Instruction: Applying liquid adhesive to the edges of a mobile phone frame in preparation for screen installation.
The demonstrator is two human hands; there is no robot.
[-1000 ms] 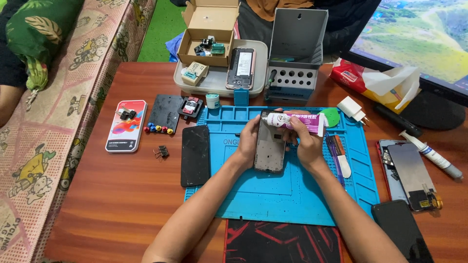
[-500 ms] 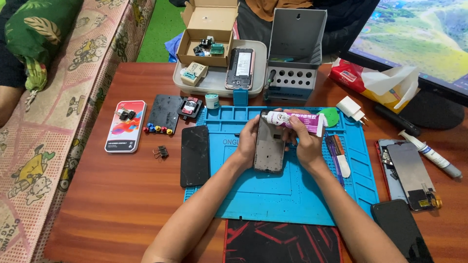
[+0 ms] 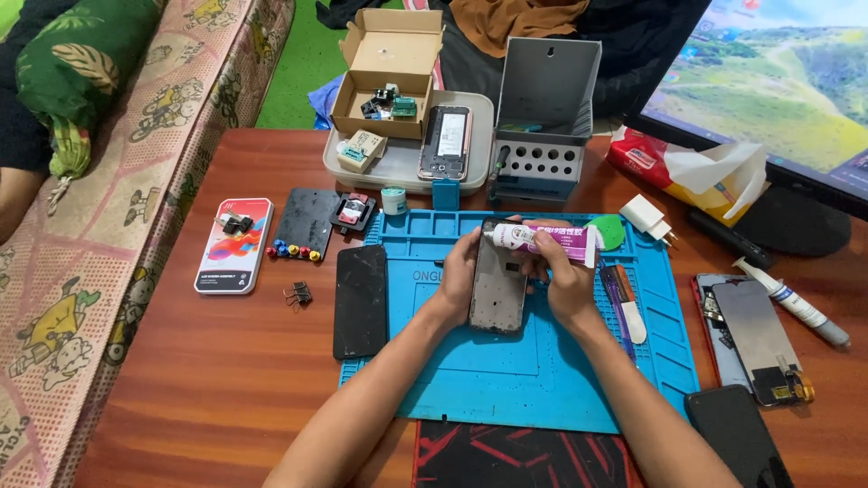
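Gripping a bare phone frame (image 3: pixel 498 287) along its left edge with the left hand (image 3: pixel 458 271), fingers curled round the side and thumb on the near face. Lying lengthwise on the blue work mat (image 3: pixel 470 380), upper end pointing away, lower end toward the wrists, held between both hands. Pinching a white-and-purple glue tube (image 3: pixel 542 240) in the right hand (image 3: pixel 565 280), fingers pressed together around its body. Lying crosswise over the top end of the frame, nozzle toward the left, tip at the frame's upper left corner; whether tip touches metal, cannot tell. Right palm resting just beside the frame's right edge.

Lying just left of the mat, a black phone screen (image 3: pixel 360 301), near the left forearm. Farther left, a small binder clip (image 3: pixel 299 293) and a white phone box (image 3: pixel 234 244) on the wooden table (image 3: pixel 217 389). Just right of the right hand, a few slim tools (image 3: pixel 624 303) on the mat. Well apart on the right, an opened phone (image 3: pixel 755 339) and a white syringe-like tube (image 3: pixel 791 303). Beyond the mat, a grey tool holder (image 3: pixel 541 136), a tray (image 3: pixel 402 167) with another phone (image 3: pixel 446 143), and an open cardboard box (image 3: pixel 389 68).
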